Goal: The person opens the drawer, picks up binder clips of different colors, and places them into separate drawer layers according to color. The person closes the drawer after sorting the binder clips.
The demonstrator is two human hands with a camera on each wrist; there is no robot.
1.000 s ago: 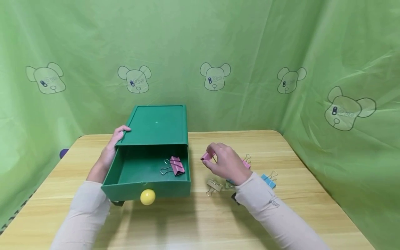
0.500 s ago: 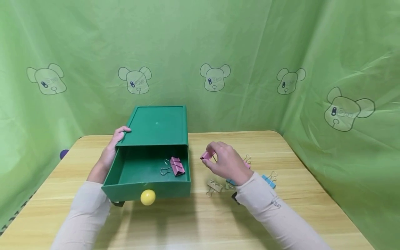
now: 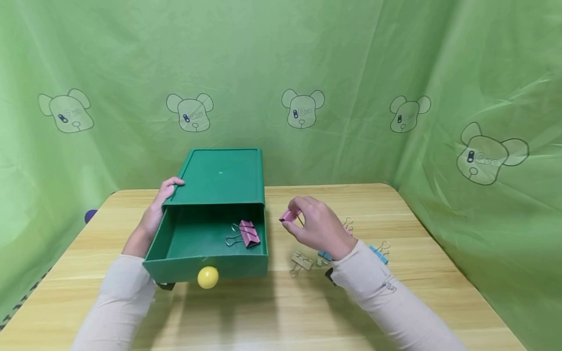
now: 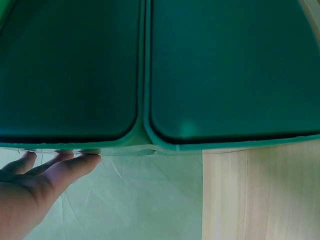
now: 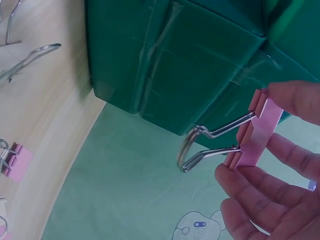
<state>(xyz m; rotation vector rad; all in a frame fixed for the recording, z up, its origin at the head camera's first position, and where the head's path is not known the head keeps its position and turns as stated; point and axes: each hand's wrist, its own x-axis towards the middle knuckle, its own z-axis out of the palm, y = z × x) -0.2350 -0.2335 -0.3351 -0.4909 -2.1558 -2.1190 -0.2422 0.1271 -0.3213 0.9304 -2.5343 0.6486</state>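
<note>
A green drawer box stands on the table with its drawer pulled out toward me. One pink binder clip lies in the drawer's right part. My left hand rests against the box's left side; in the left wrist view its fairly straight fingers touch the edge. Right of the drawer, above the table, my right hand pinches another pink binder clip between thumb and fingertips, its wire handles sticking out from the fingers.
Several binder clips lie on the table under and beyond my right hand: a beige one, a blue one and a pink one among them. A yellow knob juts from the drawer front. A green curtain hangs behind the table.
My right hand has shifted very slightly left with the pinched pink binder clip. My left hand, the box and the drawer have stayed where they were.
</note>
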